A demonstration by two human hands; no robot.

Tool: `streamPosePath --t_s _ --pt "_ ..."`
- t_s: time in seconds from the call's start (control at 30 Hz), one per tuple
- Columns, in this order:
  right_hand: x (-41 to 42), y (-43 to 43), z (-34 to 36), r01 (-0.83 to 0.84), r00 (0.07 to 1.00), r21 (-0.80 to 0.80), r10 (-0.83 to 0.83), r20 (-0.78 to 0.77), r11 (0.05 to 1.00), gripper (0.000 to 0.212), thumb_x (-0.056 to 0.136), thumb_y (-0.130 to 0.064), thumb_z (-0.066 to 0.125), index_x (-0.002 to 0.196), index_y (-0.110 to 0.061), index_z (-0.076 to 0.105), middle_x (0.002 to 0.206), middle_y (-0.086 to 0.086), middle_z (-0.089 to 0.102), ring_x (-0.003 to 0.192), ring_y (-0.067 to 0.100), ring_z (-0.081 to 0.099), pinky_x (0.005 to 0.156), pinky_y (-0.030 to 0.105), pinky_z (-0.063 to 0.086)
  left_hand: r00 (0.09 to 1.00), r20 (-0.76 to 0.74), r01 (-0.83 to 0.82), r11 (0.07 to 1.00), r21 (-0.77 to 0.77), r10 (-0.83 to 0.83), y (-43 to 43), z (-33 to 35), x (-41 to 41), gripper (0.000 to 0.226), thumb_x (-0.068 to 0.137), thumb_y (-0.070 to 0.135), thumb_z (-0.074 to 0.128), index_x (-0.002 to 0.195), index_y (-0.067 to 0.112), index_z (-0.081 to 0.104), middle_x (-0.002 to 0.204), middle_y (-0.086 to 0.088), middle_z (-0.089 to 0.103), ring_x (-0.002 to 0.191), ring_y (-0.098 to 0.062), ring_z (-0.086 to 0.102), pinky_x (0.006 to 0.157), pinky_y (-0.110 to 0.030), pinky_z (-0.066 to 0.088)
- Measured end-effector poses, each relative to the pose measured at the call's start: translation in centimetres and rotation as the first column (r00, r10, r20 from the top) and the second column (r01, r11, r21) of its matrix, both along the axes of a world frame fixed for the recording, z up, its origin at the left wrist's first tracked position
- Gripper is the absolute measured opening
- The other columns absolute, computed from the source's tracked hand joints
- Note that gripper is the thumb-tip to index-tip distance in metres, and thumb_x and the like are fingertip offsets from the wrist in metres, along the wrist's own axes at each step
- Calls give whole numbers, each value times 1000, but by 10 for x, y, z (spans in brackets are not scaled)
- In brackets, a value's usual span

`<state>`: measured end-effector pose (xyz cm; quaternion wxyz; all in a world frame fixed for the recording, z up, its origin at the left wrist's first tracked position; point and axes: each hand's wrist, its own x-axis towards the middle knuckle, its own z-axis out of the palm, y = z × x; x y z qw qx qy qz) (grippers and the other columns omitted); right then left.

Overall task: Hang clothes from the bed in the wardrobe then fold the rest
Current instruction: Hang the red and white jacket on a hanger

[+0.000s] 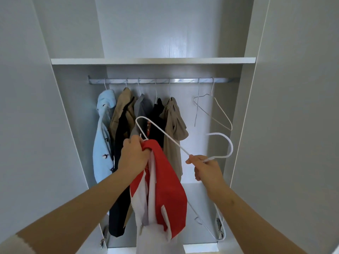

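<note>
Red-and-white garment [165,184] hung from the left hand [133,153], whose fingers were curled tight round its bunched top edge. The cloth dropped straight down between the two forearms. The right hand [207,169] pinched the neck of a white hanger [232,147] between thumb and bent fingers, with the hook curving up and away just above that hand. One wire shoulder ran from the right hand up and across to a rounded corner above the left hand, then came back down to the left knuckles, where it met the red cloth. More white wire showed below the right forearm; whether it belonged to the same hanger was not clear.

Beyond both hands a metal rail [165,81] crossed the wardrobe under a white shelf [152,61]. Past the left hand, clothes hung from it in a row: a light blue top [102,143], a tan jacket [122,110] over something dark navy [119,208], a grey shirt [143,109], a black piece [158,110] and a khaki shirt [174,125]. Above the right hand, two bare hangers [222,111] hung from the rail, apart from the clothes.
</note>
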<state>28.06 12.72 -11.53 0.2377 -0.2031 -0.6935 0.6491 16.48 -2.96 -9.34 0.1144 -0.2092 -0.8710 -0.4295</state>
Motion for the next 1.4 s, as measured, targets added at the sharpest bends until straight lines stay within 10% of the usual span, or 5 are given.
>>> streamPosePath --t_s 0.17,0.27,0.7,1.0,1.4 --pt "2 7 6 14 997 -79 -20 -76 997 31 89 -14 57 61 -18 69 38 -8 31 35 5 29 37 14 30 686 718 -198 919 341 -119 -4 16 -15 25 97 21 40 104 4 56 98 -20 62 87 -34 60 76 -40 51" --pt "4 16 8 16 991 -146 -35 -128 989 32 89 -14 57 59 -17 69 36 -7 28 33 5 24 34 14 23 573 813 -276 910 310 -103 -14 20 -18 22 89 18 48 76 4 57 71 -14 57 61 -28 53 57 -33 46" --pt "22 31 2 -118 992 -12 118 48 993 47 92 -11 51 45 -12 55 32 -5 30 30 7 24 33 14 24 741 651 -365 716 595 -164 -17 39 -45 31 95 21 44 67 10 52 55 -7 54 52 -18 50 52 -27 43" --pt "21 27 3 -143 977 75 129 171 987 45 91 -13 53 47 -11 54 31 -6 31 28 5 26 35 14 26 983 -163 -106 984 -141 83 -7 14 -48 13 91 21 50 82 12 50 81 -10 57 75 -25 55 67 -36 44" --pt "-5 -9 0 -204 974 21 200 110 979 40 86 -11 57 46 -12 55 30 -9 33 27 4 27 33 15 21 855 72 485 840 244 -514 15 2 21 26 84 -2 58 79 23 61 77 4 61 73 -6 57 71 -18 47"
